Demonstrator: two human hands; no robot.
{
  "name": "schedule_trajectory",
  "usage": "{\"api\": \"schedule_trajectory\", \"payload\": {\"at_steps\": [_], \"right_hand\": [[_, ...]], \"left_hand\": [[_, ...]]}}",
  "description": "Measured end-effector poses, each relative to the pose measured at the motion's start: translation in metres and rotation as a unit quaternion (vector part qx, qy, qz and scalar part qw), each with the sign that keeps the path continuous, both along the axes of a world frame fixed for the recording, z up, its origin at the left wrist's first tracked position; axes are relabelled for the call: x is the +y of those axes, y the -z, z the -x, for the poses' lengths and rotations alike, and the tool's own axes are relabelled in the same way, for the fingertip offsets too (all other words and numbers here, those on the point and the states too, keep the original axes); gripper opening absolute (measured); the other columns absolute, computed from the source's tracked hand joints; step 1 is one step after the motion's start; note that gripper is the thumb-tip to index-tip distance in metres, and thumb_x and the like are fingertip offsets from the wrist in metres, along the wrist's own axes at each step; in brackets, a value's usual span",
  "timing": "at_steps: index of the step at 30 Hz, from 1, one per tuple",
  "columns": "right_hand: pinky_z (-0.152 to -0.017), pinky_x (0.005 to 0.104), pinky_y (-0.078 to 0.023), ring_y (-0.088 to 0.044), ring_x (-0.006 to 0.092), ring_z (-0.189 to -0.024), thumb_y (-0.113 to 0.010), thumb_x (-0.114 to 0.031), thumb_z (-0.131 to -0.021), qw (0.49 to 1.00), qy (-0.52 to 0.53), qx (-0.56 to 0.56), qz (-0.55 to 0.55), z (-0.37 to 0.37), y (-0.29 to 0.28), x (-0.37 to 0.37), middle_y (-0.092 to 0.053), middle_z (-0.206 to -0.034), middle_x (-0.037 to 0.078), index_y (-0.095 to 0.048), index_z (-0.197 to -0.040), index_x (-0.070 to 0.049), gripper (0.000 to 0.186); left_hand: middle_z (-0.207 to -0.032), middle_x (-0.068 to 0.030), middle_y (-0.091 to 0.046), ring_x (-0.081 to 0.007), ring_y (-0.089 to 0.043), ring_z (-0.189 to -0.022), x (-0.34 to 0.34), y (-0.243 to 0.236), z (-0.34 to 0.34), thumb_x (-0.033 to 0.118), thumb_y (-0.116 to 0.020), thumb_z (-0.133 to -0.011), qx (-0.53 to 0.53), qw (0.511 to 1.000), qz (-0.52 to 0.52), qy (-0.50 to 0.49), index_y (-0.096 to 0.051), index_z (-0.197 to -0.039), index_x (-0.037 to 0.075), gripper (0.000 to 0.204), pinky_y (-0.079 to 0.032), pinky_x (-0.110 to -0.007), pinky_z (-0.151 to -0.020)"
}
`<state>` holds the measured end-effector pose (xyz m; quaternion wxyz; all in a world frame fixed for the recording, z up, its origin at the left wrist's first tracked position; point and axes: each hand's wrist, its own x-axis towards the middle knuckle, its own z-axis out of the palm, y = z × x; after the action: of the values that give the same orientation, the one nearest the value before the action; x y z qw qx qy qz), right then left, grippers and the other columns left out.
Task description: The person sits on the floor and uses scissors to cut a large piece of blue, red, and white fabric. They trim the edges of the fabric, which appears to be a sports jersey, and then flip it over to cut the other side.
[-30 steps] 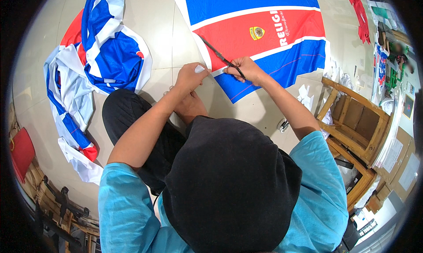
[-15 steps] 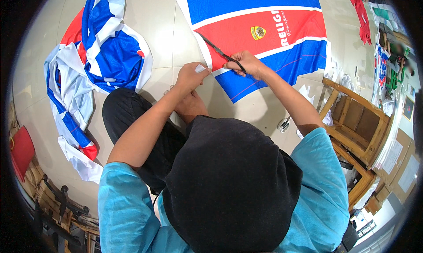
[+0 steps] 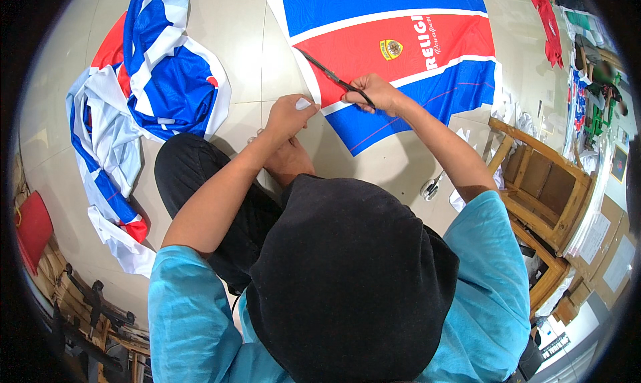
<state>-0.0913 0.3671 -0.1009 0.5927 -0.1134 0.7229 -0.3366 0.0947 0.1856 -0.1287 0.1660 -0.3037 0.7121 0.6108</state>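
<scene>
A large printed fabric panel [image 3: 461, 39] in red, blue and white lies spread over the tiled floor, with a yellow crest and white lettering on its red middle. My right hand [image 3: 377, 95] is closed around the handles of black scissors [image 3: 328, 72]. The blades point up and left, lying across the red part near the panel's white left border. At that border's lower end, my left hand [image 3: 288, 116] pinches the white edge between thumb and fingers. My bare foot [image 3: 294, 161] rests just below the left hand.
A crumpled heap of blue, white and red fabric [image 3: 170, 89] lies to the left. On the right stands a wooden frame [image 3: 534, 176], with white scraps [image 3: 527, 124] beside it. A small white roundish object [image 3: 429, 191] sits near my right forearm. A red cloth [image 3: 547, 29] lies at the far right.
My right hand and the scissor handles have shifted slightly to the right and tilted a little. The left hand and the panel look unmoved.
</scene>
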Motion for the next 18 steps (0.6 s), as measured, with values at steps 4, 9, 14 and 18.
{"api": "schedule_trajectory", "payload": {"at_steps": [4, 9, 14, 18], "right_hand": [[-0.040, 0.0236, -0.034, -0.049, 0.0064, -0.044, -0.078, -0.021, -0.082, 1.000, -0.009, 0.012, -0.002, 0.004, -0.003, -0.002, -0.053, -0.053, -0.001, -0.055, -0.064, -0.011, 0.031], [-0.040, 0.0232, -0.034, -0.049, 0.0063, -0.043, -0.078, -0.021, -0.081, 0.998, -0.046, 0.034, -0.011, 0.014, -0.006, -0.004, -0.052, -0.052, -0.001, -0.055, -0.064, -0.011, 0.030], [-0.040, 0.0231, -0.034, -0.049, 0.0063, -0.044, -0.079, -0.021, -0.082, 0.997, -0.072, 0.035, -0.009, 0.023, -0.006, -0.005, -0.053, -0.053, -0.001, -0.055, -0.064, -0.011, 0.032], [-0.040, 0.0235, -0.034, -0.049, 0.0064, -0.044, -0.080, -0.023, -0.083, 0.997, -0.072, 0.028, -0.009, 0.028, -0.010, -0.008, -0.053, -0.053, -0.001, -0.055, -0.064, -0.010, 0.034]], "left_hand": [[-0.072, -0.0098, -0.069, -0.0154, -0.063, -0.058, -0.001, -0.001, -0.001, 0.033, -0.077, -0.089, -0.005, 1.000, -0.010, 0.001, -0.075, -0.099, -0.001, 0.036, -0.051, -0.032, -0.058], [-0.074, -0.0073, -0.068, -0.0130, -0.060, -0.058, -0.001, 0.001, -0.001, 0.032, -0.077, -0.090, -0.001, 1.000, -0.017, -0.001, -0.075, -0.100, -0.001, 0.035, -0.050, -0.030, -0.055], [-0.074, -0.0061, -0.067, -0.0125, -0.060, -0.059, -0.002, 0.007, -0.002, 0.032, -0.077, -0.090, -0.011, 1.000, -0.027, -0.001, -0.075, -0.100, -0.001, 0.034, -0.051, -0.030, -0.056], [-0.073, -0.0071, -0.067, -0.0131, -0.060, -0.058, -0.002, 0.003, -0.001, 0.032, -0.077, -0.090, -0.004, 1.000, -0.019, 0.002, -0.075, -0.099, -0.001, 0.034, -0.051, -0.030, -0.056]]}}
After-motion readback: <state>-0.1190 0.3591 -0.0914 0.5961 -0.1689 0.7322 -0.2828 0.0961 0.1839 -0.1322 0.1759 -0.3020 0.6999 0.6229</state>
